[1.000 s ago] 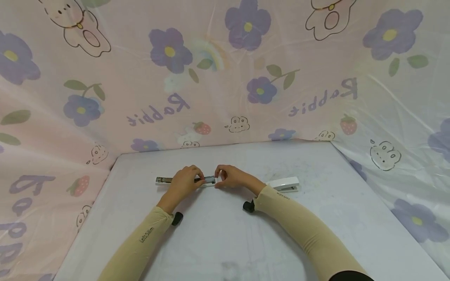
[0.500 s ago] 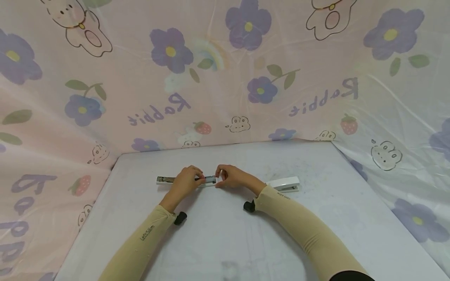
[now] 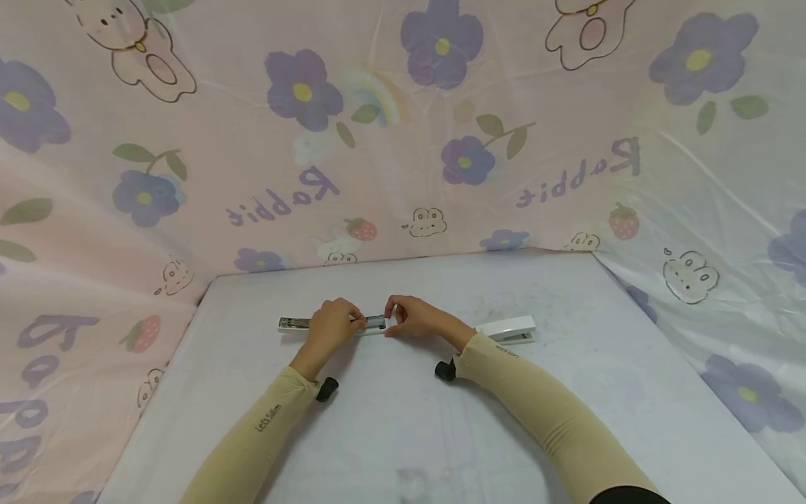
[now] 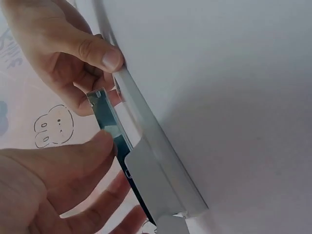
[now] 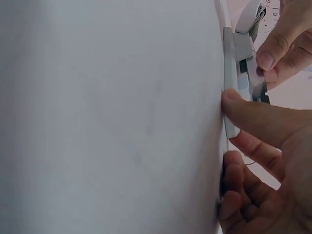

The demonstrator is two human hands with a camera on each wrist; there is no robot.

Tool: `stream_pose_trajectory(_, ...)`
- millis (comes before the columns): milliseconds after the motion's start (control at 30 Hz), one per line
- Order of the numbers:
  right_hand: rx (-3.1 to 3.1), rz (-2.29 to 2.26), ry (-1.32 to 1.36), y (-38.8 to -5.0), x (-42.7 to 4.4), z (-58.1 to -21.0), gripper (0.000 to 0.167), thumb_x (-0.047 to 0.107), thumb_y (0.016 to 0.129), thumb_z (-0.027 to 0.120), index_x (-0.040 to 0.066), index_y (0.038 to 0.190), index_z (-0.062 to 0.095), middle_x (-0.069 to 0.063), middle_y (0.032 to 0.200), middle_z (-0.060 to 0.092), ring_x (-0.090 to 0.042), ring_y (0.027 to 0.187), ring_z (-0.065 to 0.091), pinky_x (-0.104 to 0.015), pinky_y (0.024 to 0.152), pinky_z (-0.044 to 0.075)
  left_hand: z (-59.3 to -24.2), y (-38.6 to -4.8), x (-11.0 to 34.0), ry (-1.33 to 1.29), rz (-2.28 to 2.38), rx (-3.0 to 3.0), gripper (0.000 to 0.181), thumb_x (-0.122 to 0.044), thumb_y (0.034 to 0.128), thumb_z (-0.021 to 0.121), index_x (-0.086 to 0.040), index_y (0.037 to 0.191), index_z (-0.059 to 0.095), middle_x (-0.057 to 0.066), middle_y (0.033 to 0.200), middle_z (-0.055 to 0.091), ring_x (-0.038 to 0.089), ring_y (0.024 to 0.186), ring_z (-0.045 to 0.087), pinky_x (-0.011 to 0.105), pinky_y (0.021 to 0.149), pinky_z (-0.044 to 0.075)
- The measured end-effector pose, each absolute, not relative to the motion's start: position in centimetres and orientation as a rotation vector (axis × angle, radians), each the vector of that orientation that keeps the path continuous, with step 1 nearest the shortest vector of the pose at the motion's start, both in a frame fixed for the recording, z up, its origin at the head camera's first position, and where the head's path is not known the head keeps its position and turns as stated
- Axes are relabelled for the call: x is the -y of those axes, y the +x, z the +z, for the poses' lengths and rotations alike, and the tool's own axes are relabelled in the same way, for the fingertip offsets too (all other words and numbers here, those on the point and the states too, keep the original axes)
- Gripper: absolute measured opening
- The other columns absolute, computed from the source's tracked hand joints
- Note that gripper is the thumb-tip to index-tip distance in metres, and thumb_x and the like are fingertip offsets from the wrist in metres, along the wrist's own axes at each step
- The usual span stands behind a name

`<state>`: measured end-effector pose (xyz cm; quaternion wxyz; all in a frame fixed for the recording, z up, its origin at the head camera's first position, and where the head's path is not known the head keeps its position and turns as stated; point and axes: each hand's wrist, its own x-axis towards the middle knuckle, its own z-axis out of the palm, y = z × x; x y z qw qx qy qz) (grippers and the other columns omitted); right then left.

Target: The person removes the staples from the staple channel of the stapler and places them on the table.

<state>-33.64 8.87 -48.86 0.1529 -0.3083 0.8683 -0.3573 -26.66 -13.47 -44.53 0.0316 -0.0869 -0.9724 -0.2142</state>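
Observation:
A white stapler, folded wide open so that its metal staple channel [image 3: 293, 323] faces up at the left end, lies at the middle of the table. My left hand [image 3: 330, 329] is over its middle, thumb and fingers pinching the metal magazine [image 4: 103, 114], which stands above the white base [image 4: 158, 139]. A small pale patch shows beside the left thumb; what it is I cannot tell. At the base's right end, my right hand [image 3: 412, 316] grips it between thumb [image 5: 239, 102] and fingers. The left hand hides part of the stapler in the head view.
A second white stapler [image 3: 516, 327] lies to the right, partly behind the right forearm. The white table [image 3: 378, 427] ends at a patterned curtain [image 3: 378, 175] behind and at both sides. Black wrist cameras hang by both sleeves.
My left wrist and forearm have shifted slightly to the right, while the left fingers stay at the magazine. The right hand and both staplers look unmoved.

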Motion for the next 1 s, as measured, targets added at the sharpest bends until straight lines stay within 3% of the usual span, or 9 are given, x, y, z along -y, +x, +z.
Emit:
stream_pose_trajectory(400, -2.484, -1.037, -0.85, -33.5, -9.0, -48.7, 0.031, 0.021, 0.095, 0.086, 0.015, 0.115, 0.064, 0.001, 0.083, 0.056, -0.011, 0.073, 0.049, -0.026, 0.07, 0.042, -45.4, -27.2, 13.0, -0.285, -0.666, 2.975, 0.008, -0.02, 0.0917, 0.088, -0.013, 0.091, 0.087, 0.01, 0.119, 0.078, 0.036, 0.103, 0.07, 0.049, 0.078, 0.059)
stream_pose_trajectory(800, -2.485, -1.014, -0.882, -33.5, -9.0, -48.8, 0.032, 0.022, 0.094, 0.086, 0.014, 0.116, 0.064, 0.001, 0.084, 0.056, -0.01, 0.074, 0.049, -0.025, 0.07, 0.042, -45.8, -26.9, 13.2, -0.162, -0.749, 2.989, 0.011, -0.024, 0.0924, 0.087, -0.015, 0.098, 0.086, 0.009, 0.114, 0.077, 0.023, 0.084, 0.066, 0.031, 0.058, 0.045)
stream_pose_trajectory(1000, -2.485, -1.016, -0.907, -33.6, -8.9, -48.9, 0.031, 0.021, 0.095, 0.086, 0.014, 0.116, 0.065, 0.001, 0.083, 0.057, -0.011, 0.074, 0.049, -0.025, 0.07, 0.042, -45.8, -27.0, 13.2, -0.173, -0.711, 2.948, 0.014, -0.029, 0.0929, 0.087, -0.017, 0.099, 0.084, 0.009, 0.114, 0.078, 0.024, 0.086, 0.068, 0.038, 0.068, 0.05)
